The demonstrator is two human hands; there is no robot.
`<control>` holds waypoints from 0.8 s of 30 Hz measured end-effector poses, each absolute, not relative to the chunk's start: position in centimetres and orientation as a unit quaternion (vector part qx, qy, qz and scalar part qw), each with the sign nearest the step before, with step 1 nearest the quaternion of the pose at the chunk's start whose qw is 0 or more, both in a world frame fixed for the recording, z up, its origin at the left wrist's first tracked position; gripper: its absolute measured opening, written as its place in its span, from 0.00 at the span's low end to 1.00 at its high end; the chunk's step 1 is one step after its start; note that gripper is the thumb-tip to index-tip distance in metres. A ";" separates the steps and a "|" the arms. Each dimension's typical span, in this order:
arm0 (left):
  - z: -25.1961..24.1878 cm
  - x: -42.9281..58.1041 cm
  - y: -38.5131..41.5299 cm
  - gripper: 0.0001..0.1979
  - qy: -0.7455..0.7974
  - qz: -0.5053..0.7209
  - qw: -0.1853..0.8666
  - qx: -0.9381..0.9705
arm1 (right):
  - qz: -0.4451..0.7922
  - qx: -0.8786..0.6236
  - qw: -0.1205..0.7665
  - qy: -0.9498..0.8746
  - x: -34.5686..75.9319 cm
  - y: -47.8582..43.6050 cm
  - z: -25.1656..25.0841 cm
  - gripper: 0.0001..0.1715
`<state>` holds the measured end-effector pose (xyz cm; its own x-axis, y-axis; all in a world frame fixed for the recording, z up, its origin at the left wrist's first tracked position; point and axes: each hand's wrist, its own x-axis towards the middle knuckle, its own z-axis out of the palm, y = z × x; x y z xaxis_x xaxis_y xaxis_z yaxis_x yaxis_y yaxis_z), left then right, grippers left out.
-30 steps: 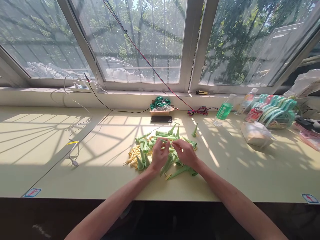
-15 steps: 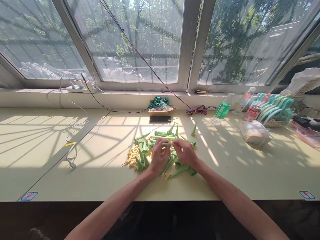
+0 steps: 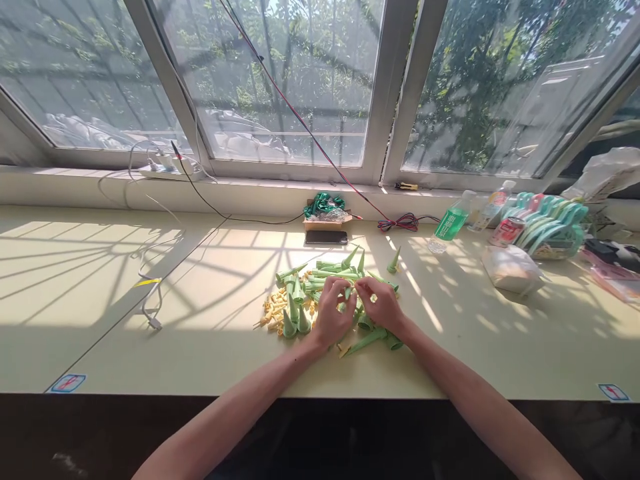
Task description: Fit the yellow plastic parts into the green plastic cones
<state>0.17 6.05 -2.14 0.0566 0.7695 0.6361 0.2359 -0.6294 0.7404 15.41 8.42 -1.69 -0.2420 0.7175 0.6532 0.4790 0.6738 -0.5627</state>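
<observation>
Over a pile of light green cones, my left hand is closed, its fingers around a green cone that shows only in part. My right hand meets it fingertip to fingertip in a closed pinch; what lies between those fingers is too small and hidden to name. Small yellow plastic pieces lie heaped at the pile's left side. A few cones stand point up by my left wrist. Under my right wrist another cone lies on its side.
A single cone stands apart at the right. Behind the pile are a black phone and a small cardboard box. A green-labelled bottle, a red can and a wrapped bundle occupy the right. A white cable lies left.
The camera view has shifted slightly, so the table items sit further right. My hands stay together over the pile, and the green cone in my left fingers now points more downward.
</observation>
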 end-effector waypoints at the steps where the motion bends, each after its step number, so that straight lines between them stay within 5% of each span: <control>1: -2.1 0.2 6.0 0.08 0.361 0.578 0.228 0.695 | 0.129 -0.390 0.478 -0.777 15.5 8.5 -1.7 0.09; 11: -2.1 0.3 6.9 0.15 0.355 0.556 0.226 0.717 | 0.245 -0.412 0.513 -0.712 15.2 8.8 -1.9 0.11; 24: -2.1 0.1 7.4 0.07 0.367 0.564 0.227 0.704 | 0.233 -0.404 0.508 -0.724 15.0 8.6 -1.3 0.13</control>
